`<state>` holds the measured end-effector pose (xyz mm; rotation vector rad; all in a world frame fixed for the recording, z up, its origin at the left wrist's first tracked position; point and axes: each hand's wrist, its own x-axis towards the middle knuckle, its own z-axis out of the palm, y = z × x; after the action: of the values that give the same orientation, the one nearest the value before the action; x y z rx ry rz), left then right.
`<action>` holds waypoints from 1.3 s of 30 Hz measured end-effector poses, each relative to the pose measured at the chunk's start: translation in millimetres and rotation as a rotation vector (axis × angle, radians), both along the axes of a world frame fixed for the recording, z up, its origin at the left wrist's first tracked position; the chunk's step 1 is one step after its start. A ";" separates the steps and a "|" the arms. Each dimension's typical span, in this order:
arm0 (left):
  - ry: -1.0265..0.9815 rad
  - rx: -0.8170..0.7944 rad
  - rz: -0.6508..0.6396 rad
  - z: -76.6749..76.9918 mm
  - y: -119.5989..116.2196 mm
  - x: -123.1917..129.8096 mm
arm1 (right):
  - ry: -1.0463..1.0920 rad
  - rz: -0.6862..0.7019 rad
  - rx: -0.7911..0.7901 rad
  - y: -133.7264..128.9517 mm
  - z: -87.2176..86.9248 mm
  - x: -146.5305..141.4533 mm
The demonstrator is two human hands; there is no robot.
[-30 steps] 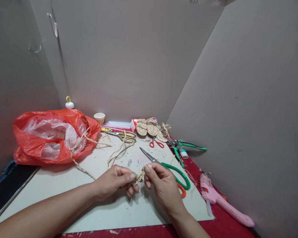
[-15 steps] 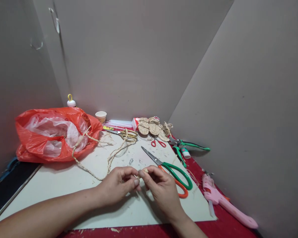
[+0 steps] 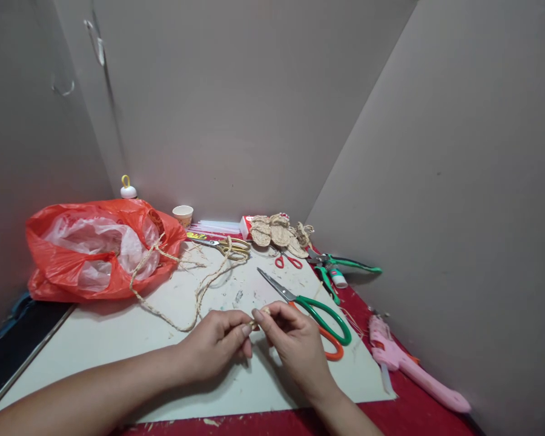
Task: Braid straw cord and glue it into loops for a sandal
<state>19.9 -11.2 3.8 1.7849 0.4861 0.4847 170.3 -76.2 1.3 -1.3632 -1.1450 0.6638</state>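
Near the board's front, my left hand (image 3: pixel 220 340) pinches a short bit of the pale braided straw cord (image 3: pixel 162 315). My right hand (image 3: pixel 295 342) is closed on the same cord close beside it, thumb and index finger together. Most of the piece between the fingertips is hidden. From my left hand the cord loops back over the white board (image 3: pixel 200 390) to the red plastic bag (image 3: pixel 104 284). Scissors with green and orange handles (image 3: pixel 324 315) lie just behind and right of my right hand, blades open slightly or closed, too small to tell.
Gold-handled scissors (image 3: pixel 238 248), small red-handled scissors (image 3: pixel 288 262) and woven straw pieces (image 3: pixel 270 232) lie at the back. A paper cup (image 3: pixel 183 215) stands beside the bag. Green-handled pruners (image 3: pixel 354 265) and a pink glue gun (image 3: pixel 418 372) are on the right, along grey walls.
My left fingers have closed in slightly around the cord, and both hands stay close together. The whole view has shifted a little.
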 end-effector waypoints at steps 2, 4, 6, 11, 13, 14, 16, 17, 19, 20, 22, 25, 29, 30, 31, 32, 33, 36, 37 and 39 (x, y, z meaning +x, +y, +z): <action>-0.038 -0.300 -0.027 -0.3 2.6 1.4 | 0.048 0.028 -0.030 1.4 0.2 1.2; -0.069 -0.495 -0.036 -0.7 6.2 2.5 | 0.111 0.072 -0.071 2.5 0.6 2.8; -0.097 -0.591 -0.034 -0.6 9.8 3.1 | 0.178 0.124 -0.094 2.9 0.8 4.3; -0.144 -0.681 -0.031 1.0 14.6 2.5 | 0.300 0.193 -0.062 2.9 -0.1 5.8; -0.150 -0.692 -0.052 1.2 14.8 2.0 | 0.349 0.197 -0.082 3.1 -0.9 5.9; -0.151 -0.692 -0.063 1.2 14.6 1.7 | 0.373 0.203 -0.096 3.3 -1.2 6.0; -0.139 -0.683 -0.084 1.2 14.2 1.0 | 0.408 0.224 -0.115 3.8 -2.0 6.3; -0.127 -0.680 -0.096 1.3 14.0 0.6 | 0.421 0.231 -0.119 4.0 -2.2 6.3; -0.099 -0.679 -0.133 1.4 13.4 -0.1 | 0.445 0.244 -0.119 4.0 -2.6 5.8; -0.085 -0.679 -0.155 1.5 12.9 -0.5 | 0.453 0.251 -0.118 3.7 -2.8 5.1; -0.053 -0.682 -0.203 1.9 11.6 -1.1 | 0.457 0.268 -0.118 2.5 -3.1 2.8; -0.014 -0.674 -0.241 3.5 8.6 -1.6 | 0.434 0.300 -0.111 0.7 -2.8 -0.7; -0.055 -0.613 -0.124 7.5 6.9 -0.6 | 0.491 0.270 -0.082 1.7 1.3 0.4; -0.083 -0.594 -0.060 8.3 7.7 -0.2 | 0.514 0.245 -0.071 2.6 2.7 1.5; -0.115 -0.573 0.009 8.9 8.9 0.2 | 0.526 0.220 -0.064 3.4 4.0 2.4; -0.146 -0.546 0.074 9.0 10.5 0.5 | 0.523 0.197 -0.064 4.1 4.8 3.0; -0.171 -0.511 0.128 8.8 12.2 0.7 | 0.502 0.183 -0.076 4.5 5.1 2.9; -0.188 -0.355 0.209 6.3 15.2 1.0 | 0.366 0.149 -0.116 4.0 2.4 -0.9; -0.178 -0.301 0.219 5.4 14.9 1.2 | 0.312 0.140 -0.111 3.4 1.1 -2.9; -0.138 -0.181 0.247 4.0 12.3 1.7 | 0.196 0.123 -0.066 2.0 -0.9 -6.4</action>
<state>21.6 1.1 7.8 1.5147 0.6364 0.7081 163.9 -74.2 0.3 -1.2592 -1.0626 0.9111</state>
